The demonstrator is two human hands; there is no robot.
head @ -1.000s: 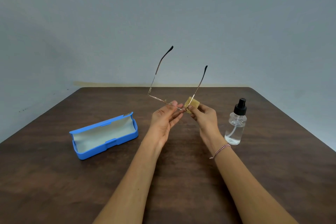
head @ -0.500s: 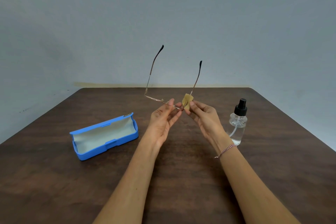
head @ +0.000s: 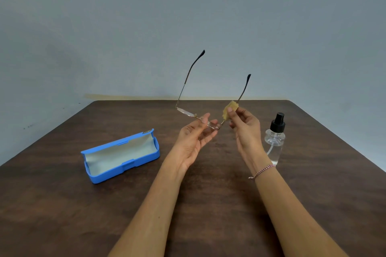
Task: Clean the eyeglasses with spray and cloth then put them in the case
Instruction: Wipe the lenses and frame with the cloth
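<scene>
Eyeglasses (head: 189, 113) between left-hand fingers (head: 205, 118)

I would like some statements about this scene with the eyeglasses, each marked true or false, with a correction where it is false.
1. The blue case lies open on the table. True.
2. The eyeglasses are already inside the case. False: they are held up in the air, temples unfolded and pointing upward.
3. The right hand pinches a small yellow cloth. True.
4. The spray bottle is held in the left hand. False: it stands on the table to the right of the right hand; the left hand holds the eyeglasses frame.
5. A bracelet is on the right wrist. True.
</scene>
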